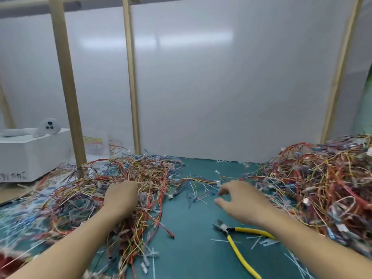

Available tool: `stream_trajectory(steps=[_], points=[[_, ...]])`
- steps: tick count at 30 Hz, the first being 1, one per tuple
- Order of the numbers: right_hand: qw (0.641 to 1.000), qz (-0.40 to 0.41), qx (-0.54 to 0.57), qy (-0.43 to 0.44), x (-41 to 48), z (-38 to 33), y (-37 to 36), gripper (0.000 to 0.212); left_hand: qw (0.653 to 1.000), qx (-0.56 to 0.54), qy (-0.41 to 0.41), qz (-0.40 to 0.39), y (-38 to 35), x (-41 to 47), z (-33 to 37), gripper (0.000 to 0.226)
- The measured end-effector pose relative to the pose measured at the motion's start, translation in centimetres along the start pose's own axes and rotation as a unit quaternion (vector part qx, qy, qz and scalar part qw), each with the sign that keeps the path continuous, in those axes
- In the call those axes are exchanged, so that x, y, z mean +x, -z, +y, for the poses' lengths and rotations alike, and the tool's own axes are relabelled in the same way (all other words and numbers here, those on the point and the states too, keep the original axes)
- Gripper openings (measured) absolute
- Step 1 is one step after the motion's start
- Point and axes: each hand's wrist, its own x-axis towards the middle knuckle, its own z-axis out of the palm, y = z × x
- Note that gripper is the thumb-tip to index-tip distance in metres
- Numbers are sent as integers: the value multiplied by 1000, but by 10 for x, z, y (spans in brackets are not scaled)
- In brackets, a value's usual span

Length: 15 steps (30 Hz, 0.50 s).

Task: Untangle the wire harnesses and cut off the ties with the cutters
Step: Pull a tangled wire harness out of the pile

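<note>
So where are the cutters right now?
The yellow-handled cutters lie untouched on the green mat, lower right of the head view, close to the right hand.

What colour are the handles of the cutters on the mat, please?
Yellow; the cutters show clearly in the head view.

Lighting's soft, even and pretty bright, coming from overhead: it shows as pale smeary glare bands on the white back panel (157, 40), with hardly any hard shadows on the green worktop (197, 248). The whole frame is kinda soft, and motion blur is worst on the right grip (239, 200) and on the wire harnesses (66, 200) toward the left edge and bottom-left corner, while the cutters (227, 230) look fairly crisp. The wide-angle lens bows the wooden posts (66, 83) and stretches stuff at the edges.
</note>
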Motion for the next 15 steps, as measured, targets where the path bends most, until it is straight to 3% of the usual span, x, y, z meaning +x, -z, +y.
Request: stream_trajectory(steps=[3, 6, 8, 11, 13, 15], points=[[996, -34, 86, 7, 15, -19, -40, 24, 997, -7, -21, 76, 2, 2, 12, 11], [987, -47, 151, 5, 30, -33, -66, 20, 985, 36, -72, 152, -5, -2, 40, 32], [986, -46, 159, 3, 39, -36, -78, 21, 988, 31, -92, 122, -16, 0, 60, 38], [987, -34, 158, 4, 46, -35, -89, 23, 999, -14, -28, 10, -26, 14, 73, 30], [984, -30, 174, 2, 49, -31, -92, 22, 997, -68, 4, -21, -27, 24, 70, 15], [981, -30, 193, -2, 52, -28, -93, 21, 990, -129, 36, -48, -24, 34, 64, 19]])
